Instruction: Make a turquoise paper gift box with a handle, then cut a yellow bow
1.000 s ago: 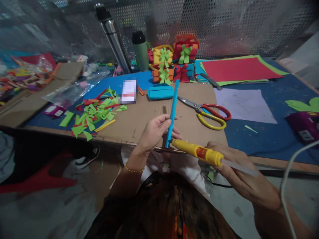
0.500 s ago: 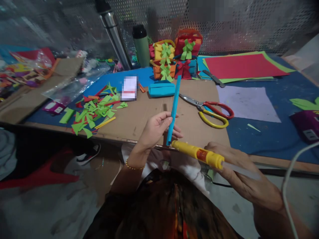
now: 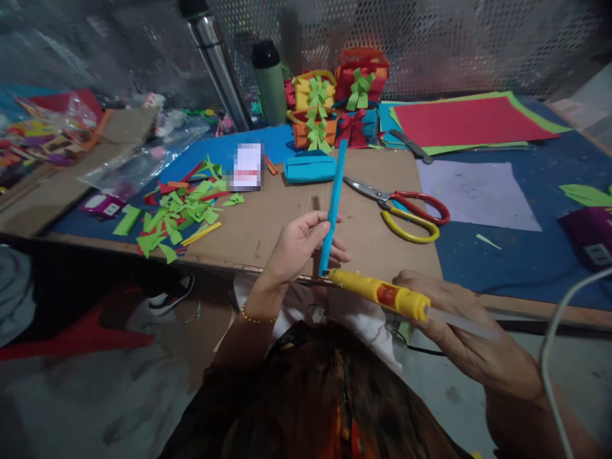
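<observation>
My left hand (image 3: 303, 245) pinches a narrow blue paper strip (image 3: 336, 197) between thumb and fingers, and the strip slants upward over the cardboard (image 3: 248, 236). My right hand (image 3: 459, 325) is closed around a yellow glue gun (image 3: 377, 293) with a clear glue stick out of its back end. The gun's tip is at the lower end of the strip; whether they touch is hard to tell. Beyond the strip lies a folded blue paper piece (image 3: 310, 169). Scissors (image 3: 396, 204) with one red and one yellow handle rest to the right.
Green and red paper scraps (image 3: 182, 210) lie at the left. Small paper baskets with bows (image 3: 315, 95), a green bottle (image 3: 270, 83) and a steel flask (image 3: 217, 70) stand behind. Colored sheets (image 3: 473, 124) and a knife (image 3: 411, 146) are back right. A white cable (image 3: 549, 344) hangs at right.
The view has shifted slightly, so the table items appear a little higher. Both hands keep nearly the same pose, with the strip and the glue gun still held.
</observation>
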